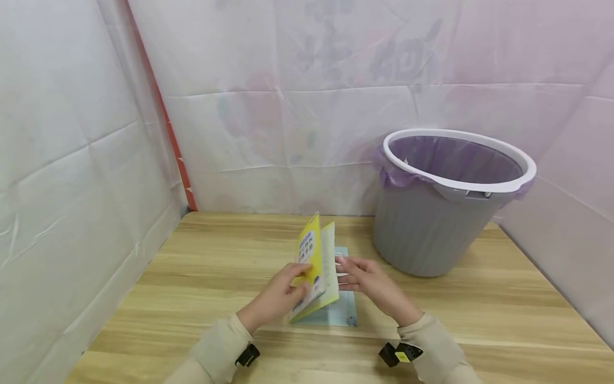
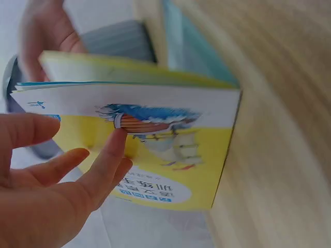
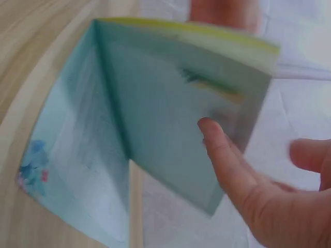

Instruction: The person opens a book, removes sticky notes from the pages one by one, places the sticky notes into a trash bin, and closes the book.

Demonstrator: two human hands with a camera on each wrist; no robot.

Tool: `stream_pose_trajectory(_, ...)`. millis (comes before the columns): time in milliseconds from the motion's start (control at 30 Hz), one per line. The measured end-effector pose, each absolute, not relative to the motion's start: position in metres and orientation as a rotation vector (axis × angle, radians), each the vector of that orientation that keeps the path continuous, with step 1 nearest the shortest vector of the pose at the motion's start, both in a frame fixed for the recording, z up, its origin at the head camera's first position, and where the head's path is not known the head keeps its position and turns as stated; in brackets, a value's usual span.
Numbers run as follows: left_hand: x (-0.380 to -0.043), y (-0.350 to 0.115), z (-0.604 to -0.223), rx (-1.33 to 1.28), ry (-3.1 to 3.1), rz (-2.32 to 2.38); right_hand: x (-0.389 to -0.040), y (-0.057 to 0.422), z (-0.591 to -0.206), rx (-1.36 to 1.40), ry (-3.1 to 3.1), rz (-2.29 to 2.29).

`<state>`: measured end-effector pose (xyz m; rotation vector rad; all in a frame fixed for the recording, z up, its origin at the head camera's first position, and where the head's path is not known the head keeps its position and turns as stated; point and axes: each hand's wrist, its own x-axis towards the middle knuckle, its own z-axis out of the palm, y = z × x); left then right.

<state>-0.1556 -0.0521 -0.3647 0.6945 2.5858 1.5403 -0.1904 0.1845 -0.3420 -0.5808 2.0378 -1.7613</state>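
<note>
A thin booklet point(image 1: 312, 261) with a yellow-and-white cover, printed with a sailing ship, stands partly open on the table. One light blue page point(image 3: 77, 150) with a blue flower print lies flat on the wood, while the other pages rise from the fold. My left hand point(image 1: 280, 293) is at the yellow cover, its fingers extended and one fingertip point(image 2: 118, 135) touching near the ship. On the opposite side, my right hand point(image 1: 371, 285) has its fingers outstretched toward the raised blue page, an index fingertip point(image 3: 209, 126) right at its surface.
A grey trash bin point(image 1: 427, 229) with a white rim and purple liner stands at the back right of the wooden table point(image 1: 225, 256). Pale sheeting point(image 1: 288, 128) hangs behind and along both sides. Each wrist wears a black strap.
</note>
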Motion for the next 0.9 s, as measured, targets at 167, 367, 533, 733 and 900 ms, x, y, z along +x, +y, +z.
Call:
stream_pose_trajectory(167,-0.156,-0.041,-0.372,0.769,2.728,1.130,-0.186,0.188,-0.342,-0.462,2.211,-1.686)
stream_pose_trajectory(367,-0.155,-0.045,-0.383,0.798,2.827,0.661,-0.183,0.184,-0.364,-0.534,2.569,-1.393)
stream_pose_trajectory(533,-0.153,-0.047,-0.391,0.805,2.817,0.504,-0.177,0.176,-0.380,-0.669,2.787,-1.021)
stream_pose_trajectory(733,-0.154,-0.042,-0.395,0.804,2.823,0.438,-0.169,0.168,-0.383,-0.873,2.794,-0.696)
stream_pose_trajectory(900,-0.161,-0.036,-0.393,0.789,2.836,0.399,-0.166,0.163,-0.380,-0.901,2.819,-0.604)
